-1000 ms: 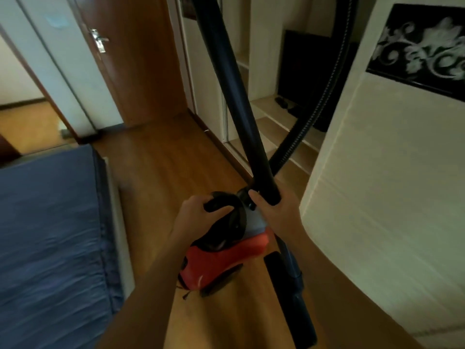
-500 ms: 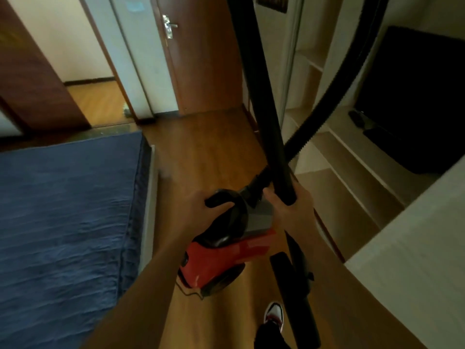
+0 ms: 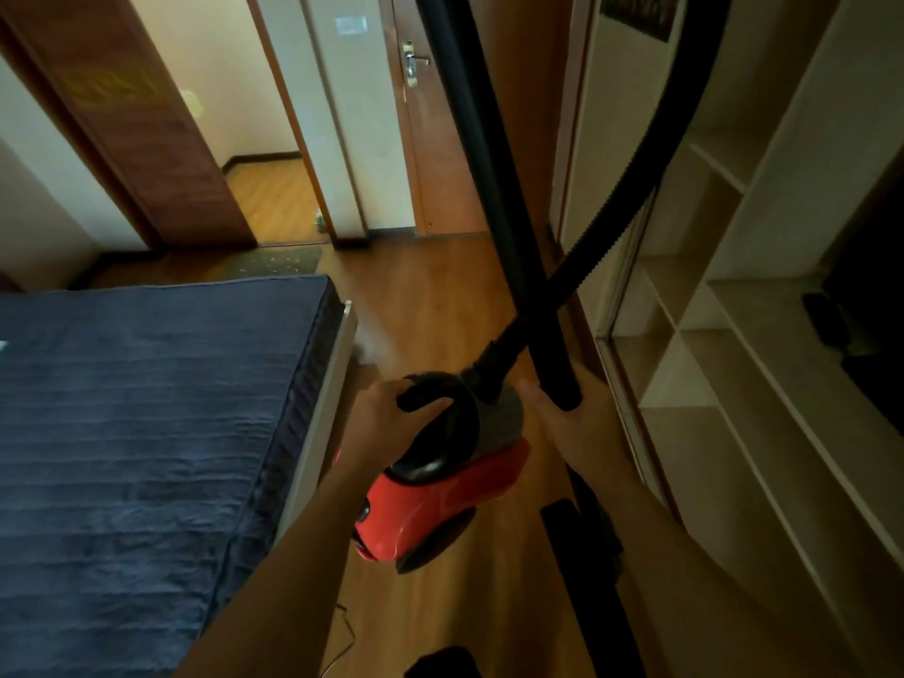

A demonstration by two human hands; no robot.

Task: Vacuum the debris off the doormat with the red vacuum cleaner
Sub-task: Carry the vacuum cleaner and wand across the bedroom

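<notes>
The red vacuum cleaner [image 3: 440, 501] hangs above the wooden floor, carried by its black handle, which my left hand [image 3: 379, 413] grips. My right hand [image 3: 570, 415] holds the black wand [image 3: 494, 188], which rises steeply out of the top of the view. The ribbed black hose [image 3: 631, 203] curves from the cleaner's front up to the right. The wand's lower part [image 3: 587, 579] hangs below my right forearm. A dark doormat [image 3: 279, 260] speckled with light debris lies on the floor by the open doorway, beyond the bed.
A bed with a dark blue cover [image 3: 146, 433] fills the left side. Open pale shelving [image 3: 734, 359] lines the right, with a dark screen [image 3: 875, 286] on it. A wooden door [image 3: 440, 115] stands ahead. A strip of wooden floor [image 3: 430, 296] runs between bed and shelving.
The view has swung left, bringing the doorway and the doormat into sight. Both hands keep the same hold on the cleaner and wand, carried forward along the bed.
</notes>
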